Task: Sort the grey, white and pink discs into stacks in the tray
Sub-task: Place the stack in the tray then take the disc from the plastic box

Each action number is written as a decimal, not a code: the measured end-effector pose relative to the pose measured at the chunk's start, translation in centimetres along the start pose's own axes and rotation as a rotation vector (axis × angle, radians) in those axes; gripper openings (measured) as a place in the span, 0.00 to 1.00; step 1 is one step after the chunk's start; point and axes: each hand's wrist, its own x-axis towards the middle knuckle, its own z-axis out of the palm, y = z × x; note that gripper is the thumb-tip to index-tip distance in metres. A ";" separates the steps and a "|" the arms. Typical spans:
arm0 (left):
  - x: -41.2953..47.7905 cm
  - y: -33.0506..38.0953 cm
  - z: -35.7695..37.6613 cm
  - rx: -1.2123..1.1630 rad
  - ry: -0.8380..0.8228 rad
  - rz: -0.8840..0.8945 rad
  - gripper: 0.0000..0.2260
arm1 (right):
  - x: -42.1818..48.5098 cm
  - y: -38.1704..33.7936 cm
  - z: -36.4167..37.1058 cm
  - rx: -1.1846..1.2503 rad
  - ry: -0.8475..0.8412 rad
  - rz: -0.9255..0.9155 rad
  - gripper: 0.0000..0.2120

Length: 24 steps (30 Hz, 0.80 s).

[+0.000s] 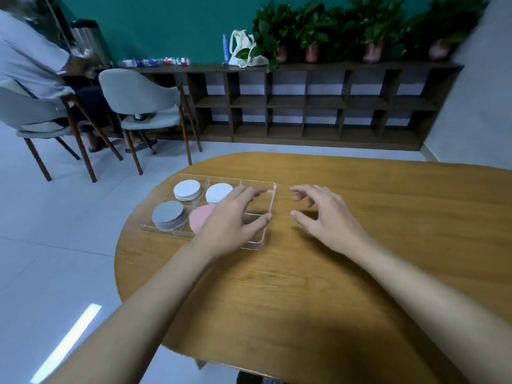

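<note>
"Grey discs fill the near-left compartment of the clear tray, stacked a little askew. Where are the others?"

"Pink discs lie in the compartment just beside them, partly under the person's left hand. White discs are stacked behind the pink. A fourth stack at the far left looks white or very pale grey; which, cannot be told. Every disc in view lies in the tray, which stands on the wooden table, so the sorting looks finished or close to it."

"And the hands?"

"Both hold nothing. The left hovers over the tray's right-hand compartments, fingers spread and nearly straight, thumb near the rim. Whether it touches the tray cannot be told. The right hand hangs above the table just right of the tray, fingers loosely curled, well apart from any disc."

"How would a disc handle?"

"Thin, flat and light by the look, perhaps card or felt. So it's not fragile, but it could easily slide off a stack and be awkward to lift from a flat floor. The person would do best to pinch one at its edge, or to square a whole stack between thumb and fingers. The walls crowd the fingers, so reaching in from above is likely easier. The tray itself looks light and may skid on the wood if nudged."
</note>
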 end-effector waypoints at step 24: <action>12.0 25.6 26.4 0.036 -0.495 0.294 0.32 | -19.5 20.7 -27.0 -0.205 0.289 0.446 0.16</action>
